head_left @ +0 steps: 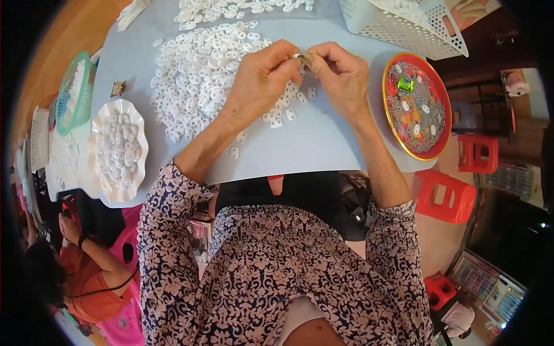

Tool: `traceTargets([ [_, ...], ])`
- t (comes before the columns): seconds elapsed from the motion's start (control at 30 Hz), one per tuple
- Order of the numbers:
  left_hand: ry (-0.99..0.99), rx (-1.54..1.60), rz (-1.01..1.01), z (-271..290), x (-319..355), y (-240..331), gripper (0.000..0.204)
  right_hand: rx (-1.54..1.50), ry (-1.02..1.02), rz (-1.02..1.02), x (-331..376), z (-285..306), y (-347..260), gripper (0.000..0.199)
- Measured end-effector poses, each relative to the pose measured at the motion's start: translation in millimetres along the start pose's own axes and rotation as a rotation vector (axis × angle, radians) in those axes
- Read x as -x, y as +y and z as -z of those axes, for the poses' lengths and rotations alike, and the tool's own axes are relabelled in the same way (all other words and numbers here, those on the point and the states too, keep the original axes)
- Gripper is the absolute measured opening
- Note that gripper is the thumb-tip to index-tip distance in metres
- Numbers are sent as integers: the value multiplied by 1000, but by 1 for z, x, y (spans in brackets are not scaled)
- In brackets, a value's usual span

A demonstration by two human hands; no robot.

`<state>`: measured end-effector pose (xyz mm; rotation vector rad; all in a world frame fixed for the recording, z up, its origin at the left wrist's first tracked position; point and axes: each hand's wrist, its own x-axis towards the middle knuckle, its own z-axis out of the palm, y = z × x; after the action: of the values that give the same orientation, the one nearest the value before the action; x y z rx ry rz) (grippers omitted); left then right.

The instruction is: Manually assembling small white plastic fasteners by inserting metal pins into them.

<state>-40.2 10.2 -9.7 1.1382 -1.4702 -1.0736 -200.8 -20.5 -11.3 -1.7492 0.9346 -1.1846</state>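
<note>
My left hand and my right hand meet above the pale blue table, fingertips pinched together on one small white plastic piece. A thin metal part seems to sit between the fingers too, but it is too small to tell. Right under my left hand spreads a big pile of small white plastic pieces. A few loose ones lie by my left wrist.
A red plate with small metal parts stands right of my right hand. White baskets stand at the back right. A white scalloped dish and a green basket hold more pieces at left. Red stools stand lower right; another person sits lower left.
</note>
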Motion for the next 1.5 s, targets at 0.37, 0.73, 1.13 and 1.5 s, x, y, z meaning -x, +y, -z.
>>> traceTargets([
  [0.37,-110,324,237,9,-6,11,32,-119,38,35,-1,4,5,8],
  [0.73,-229,822,358,15,-10,-1,23,-86,-30,143,-1,2,5,7],
  [1.13,-31,302,42,5,-4,3,13,-191,-39,-49,-1,4,-2,16],
  [1.5,-9,292,48,6,-3,4,14,-137,-37,-74,0,5,-1,11],
])
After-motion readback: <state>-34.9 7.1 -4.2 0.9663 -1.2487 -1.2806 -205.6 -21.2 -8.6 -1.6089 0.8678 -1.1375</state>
